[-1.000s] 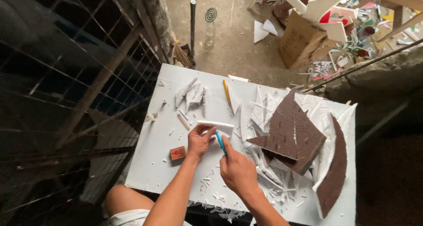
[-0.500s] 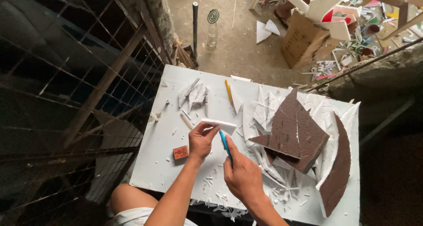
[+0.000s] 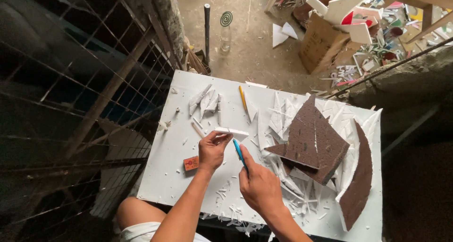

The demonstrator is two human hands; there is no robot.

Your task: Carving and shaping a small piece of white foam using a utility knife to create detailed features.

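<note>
Left hand (image 3: 212, 151) pinching white foam strip (image 3: 231, 132) by near end, strip lifted just above counter (image 3: 160, 185). Right hand (image 3: 259, 187) closed round blue knife (image 3: 239, 154), tip just below strip. Strip likely light, stiff, crumbly; grip edges, squeeze gently.

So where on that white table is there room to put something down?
The barest patch of the white table is its near left corner, below the small orange block and beside the left hand. The far edge above the yellow pencil is fairly bare. It is crowded around the brown pieces and white scraps by the right hand.
</note>
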